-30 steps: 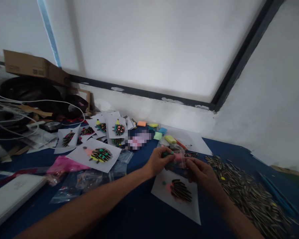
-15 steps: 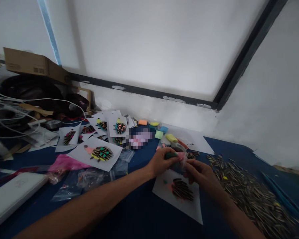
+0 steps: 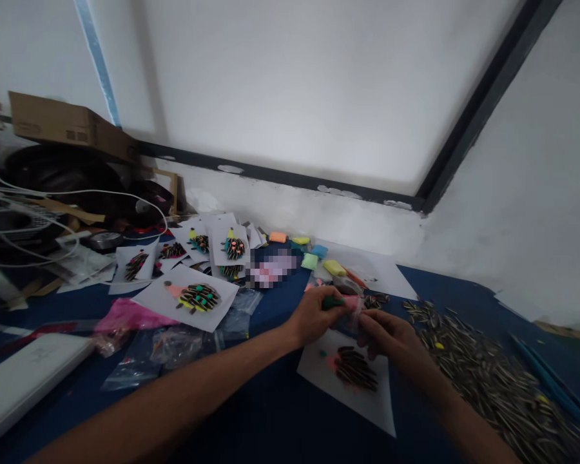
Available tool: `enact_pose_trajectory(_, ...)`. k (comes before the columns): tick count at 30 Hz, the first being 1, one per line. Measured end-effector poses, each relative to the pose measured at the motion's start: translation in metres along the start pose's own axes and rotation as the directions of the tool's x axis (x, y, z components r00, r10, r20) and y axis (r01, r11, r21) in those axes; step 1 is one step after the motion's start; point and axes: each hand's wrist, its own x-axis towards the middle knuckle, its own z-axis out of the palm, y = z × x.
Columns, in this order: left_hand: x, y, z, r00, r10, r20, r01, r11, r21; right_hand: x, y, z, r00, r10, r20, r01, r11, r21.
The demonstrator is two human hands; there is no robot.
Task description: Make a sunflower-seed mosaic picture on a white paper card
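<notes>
Blue worktop (image 3: 265, 393) spreads before us, seeds (image 3: 483, 374) heaped near its right edge. Our left hand (image 3: 314, 317), fingers curled in, grips a green lump (image 3: 331, 302) against a clear packet (image 3: 357, 312); our right hand (image 3: 385, 332) pinches the packet's edge, over the far edge of a seed-decorated sheet (image 3: 374, 409).

The left hand (image 3: 315, 316) partly hides a green lump (image 3: 332, 301); pixelation obscures a pinkish item (image 3: 273, 267).
</notes>
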Motion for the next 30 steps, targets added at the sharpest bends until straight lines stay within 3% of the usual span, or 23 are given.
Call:
enact_pose_trajectory(8, -0.0028, 0.0016, 0.0017, 0.999, 0.041, 0.005, -0.041, 0.999, -0.035, -0.0003, -0.0004, -0.0006, 0.997, -0.072, 0.003, 0.072, 0.993, -0.092)
enact_pose_trajectory(19, -0.0005, 0.0012, 0.0003, 0.999, -0.032, 0.043, 0.036, 0.995, -0.095, 0.0014, 0.0043, -0.0017, 0.996, -0.057, 0.071, 0.057, 0.998, 0.001)
enact_pose_trajectory(25, 0.0013, -0.0008, 0.0012, 0.995, -0.031, 0.095, 0.045, 0.987, -0.151, -0.0001, 0.0024, -0.0033, 0.998, -0.046, 0.041, 0.045, 0.999, 0.02)
enact_pose_trajectory(30, 0.0018, -0.0027, 0.0005, 0.991, -0.018, 0.133, 0.036, 0.99, -0.136, -0.0027, -0.0015, -0.0023, 0.997, -0.073, 0.041, 0.077, 0.991, -0.106)
